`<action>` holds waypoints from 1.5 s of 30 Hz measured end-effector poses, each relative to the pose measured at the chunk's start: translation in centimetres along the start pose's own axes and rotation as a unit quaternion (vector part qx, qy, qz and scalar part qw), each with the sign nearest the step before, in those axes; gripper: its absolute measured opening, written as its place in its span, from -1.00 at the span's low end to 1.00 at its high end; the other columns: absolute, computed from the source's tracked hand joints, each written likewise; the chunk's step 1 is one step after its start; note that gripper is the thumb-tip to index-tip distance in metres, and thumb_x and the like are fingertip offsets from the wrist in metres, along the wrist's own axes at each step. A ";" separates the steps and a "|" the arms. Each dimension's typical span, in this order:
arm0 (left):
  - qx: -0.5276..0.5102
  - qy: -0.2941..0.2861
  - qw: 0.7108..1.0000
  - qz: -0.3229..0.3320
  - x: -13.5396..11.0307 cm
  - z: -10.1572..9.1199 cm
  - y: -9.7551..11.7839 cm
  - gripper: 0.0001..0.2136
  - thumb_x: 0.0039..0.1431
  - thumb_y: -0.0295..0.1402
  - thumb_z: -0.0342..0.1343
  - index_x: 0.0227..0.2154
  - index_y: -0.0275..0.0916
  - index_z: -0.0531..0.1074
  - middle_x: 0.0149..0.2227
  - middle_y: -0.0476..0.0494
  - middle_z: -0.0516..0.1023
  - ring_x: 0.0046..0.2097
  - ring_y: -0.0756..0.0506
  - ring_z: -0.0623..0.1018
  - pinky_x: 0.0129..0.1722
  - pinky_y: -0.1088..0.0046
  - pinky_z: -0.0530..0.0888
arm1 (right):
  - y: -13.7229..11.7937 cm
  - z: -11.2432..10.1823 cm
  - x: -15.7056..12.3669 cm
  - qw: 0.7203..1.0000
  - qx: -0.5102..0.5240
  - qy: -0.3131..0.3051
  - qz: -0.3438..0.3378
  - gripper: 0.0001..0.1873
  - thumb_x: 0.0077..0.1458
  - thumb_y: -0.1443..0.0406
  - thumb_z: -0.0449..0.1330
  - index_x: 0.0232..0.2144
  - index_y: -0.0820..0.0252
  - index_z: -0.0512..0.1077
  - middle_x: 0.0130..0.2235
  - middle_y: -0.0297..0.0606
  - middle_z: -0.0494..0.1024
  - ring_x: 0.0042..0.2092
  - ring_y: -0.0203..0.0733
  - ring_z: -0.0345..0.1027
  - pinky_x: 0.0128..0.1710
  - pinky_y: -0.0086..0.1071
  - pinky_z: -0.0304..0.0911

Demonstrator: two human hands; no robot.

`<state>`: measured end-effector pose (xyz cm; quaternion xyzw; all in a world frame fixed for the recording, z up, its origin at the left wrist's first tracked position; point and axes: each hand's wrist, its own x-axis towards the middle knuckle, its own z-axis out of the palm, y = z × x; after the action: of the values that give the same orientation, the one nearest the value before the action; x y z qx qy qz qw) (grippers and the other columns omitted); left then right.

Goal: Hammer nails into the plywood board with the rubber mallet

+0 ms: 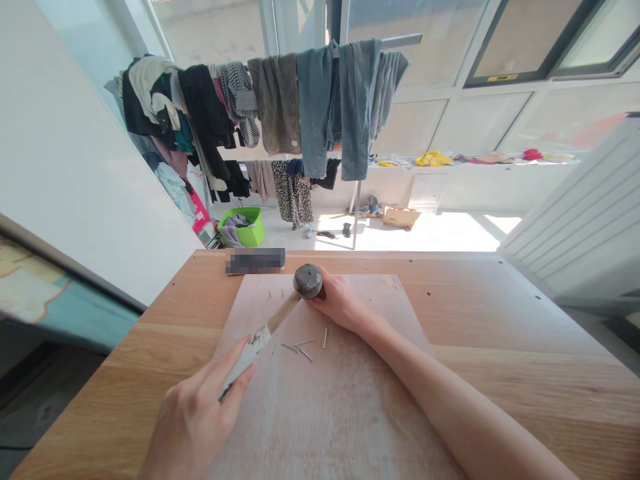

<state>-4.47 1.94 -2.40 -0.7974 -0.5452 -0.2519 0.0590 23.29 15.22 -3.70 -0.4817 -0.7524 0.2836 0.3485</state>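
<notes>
My left hand (200, 407) is wrapped round the pale grip of a rubber mallet (308, 281), whose dark round head is up and to the right over the board. Just behind that head is my right hand (340, 300), its fingers curled. The mallet head covers the fingertips, so whatever they pinch is hidden. Under both hands lies a whitish wooden board (310, 413). Several loose nails (304, 353) lie on it in a small cluster, with one more nail (325, 338) just to their right. Two thin nails (269, 293) appear to stand upright near the board's far left.
The board rests on a wooden table (500, 373) with small dark holes. A blurred dark object (255, 261) sits at the table's far left edge. Beyond are a laundry rack with hanging clothes (274, 107), a green basket (253, 228) and a cardboard box (401, 217).
</notes>
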 end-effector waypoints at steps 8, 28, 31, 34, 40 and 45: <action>0.024 0.043 0.994 -0.101 -2.2 -1.2 -2.9 -0.56 0.44 0.04 -0.03 0.03 -0.07 0.62 -0.07 -0.08 0.77 -0.12 -0.23 0.77 -0.21 0.38 0.68 | -3.0 -5.5 -1.1 0.969 -0.134 -0.205 0.018 -0.79 0.03 0.40 0.33 -0.31 0.12 0.37 -0.19 -0.22 0.59 -0.21 -0.16 0.42 -0.28 -0.35 0.23; 0.072 -0.015 0.977 -0.199 -4.4 -0.7 -6.7 -0.59 0.40 -0.04 -0.03 -0.02 -0.08 0.67 -0.24 -0.16 0.79 -0.27 -0.30 0.77 -0.35 0.33 0.65 | -1.0 -5.4 -0.5 0.997 -0.031 -0.067 0.007 -0.84 0.03 0.47 0.18 -0.36 0.14 0.48 -0.30 -0.31 0.62 -0.28 -0.24 0.45 -0.24 -0.37 0.33; 0.076 -0.018 0.977 -0.199 -4.4 -0.8 -6.7 -0.55 0.41 -0.01 -0.07 -0.05 -0.11 0.67 -0.26 -0.16 0.79 -0.26 -0.29 0.78 -0.32 0.36 0.65 | 0.6 -4.5 -0.2 1.000 0.018 -0.024 -0.003 -0.84 0.03 0.47 0.16 -0.37 0.15 0.49 -0.31 -0.31 0.62 -0.27 -0.24 0.48 -0.18 -0.35 0.38; 0.076 -0.014 0.976 -0.203 -4.3 -0.9 -6.6 -0.55 0.40 0.00 -0.07 -0.08 -0.11 0.66 -0.28 -0.14 0.79 -0.25 -0.27 0.78 -0.32 0.38 0.65 | 1.3 -3.6 -0.3 0.999 0.024 -0.024 -0.032 -0.82 0.03 0.46 0.16 -0.36 0.15 0.51 -0.32 -0.32 0.63 -0.29 -0.25 0.48 -0.18 -0.33 0.38; 0.068 -0.016 0.974 -0.214 -4.0 -1.1 -6.4 -0.56 0.39 0.00 -0.05 -0.10 -0.10 0.67 -0.28 -0.15 0.79 -0.25 -0.29 0.78 -0.32 0.34 0.66 | 1.7 -3.0 -0.5 0.996 0.066 -0.039 -0.034 -0.84 0.06 0.42 0.18 -0.32 0.16 0.53 -0.28 -0.30 0.65 -0.26 -0.26 0.51 -0.13 -0.32 0.44; 0.065 -0.014 0.975 -0.210 -3.8 -1.3 -6.1 -0.59 0.39 -0.01 -0.02 -0.11 -0.06 0.69 -0.35 -0.10 0.78 -0.25 -0.29 0.78 -0.37 0.37 0.66 | 1.9 -2.9 -0.6 0.996 0.076 -0.039 -0.035 -0.85 0.07 0.44 0.18 -0.33 0.17 0.52 -0.29 -0.30 0.64 -0.29 -0.27 0.49 -0.17 -0.35 0.43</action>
<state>-11.45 0.67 -4.11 -0.6632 -0.7163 -0.2113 0.0486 26.79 15.61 -3.54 -0.4160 -0.7582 0.3461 0.3638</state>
